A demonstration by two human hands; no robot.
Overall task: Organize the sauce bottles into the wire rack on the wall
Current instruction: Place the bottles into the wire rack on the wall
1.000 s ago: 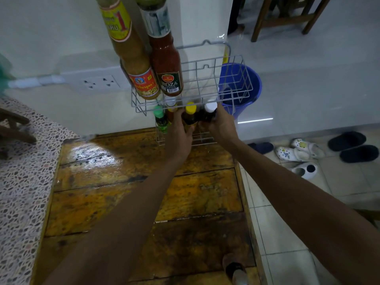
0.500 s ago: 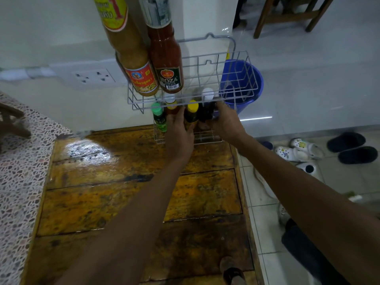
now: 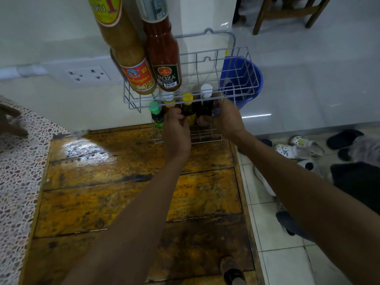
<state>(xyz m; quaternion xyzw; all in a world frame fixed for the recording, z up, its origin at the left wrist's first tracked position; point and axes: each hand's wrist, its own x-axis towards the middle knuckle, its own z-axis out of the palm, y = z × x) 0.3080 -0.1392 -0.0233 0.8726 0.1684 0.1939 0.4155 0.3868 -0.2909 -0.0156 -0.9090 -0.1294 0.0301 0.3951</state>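
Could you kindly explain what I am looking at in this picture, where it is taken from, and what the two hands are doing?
There is no machine here: a person wears a camera on the head, looking forward and down along both bare arms. On the wall hangs a two-tier wire rack. Its upper basket holds a yellow sauce bottle and a ketchup bottle. The lower tier holds small bottles: a green-capped bottle stands free, the left hand grips the yellow-capped bottle, and the right hand grips the white-capped dark bottle. Below is a worn wooden table; a blue bucket and sandals sit on the tiled floor.
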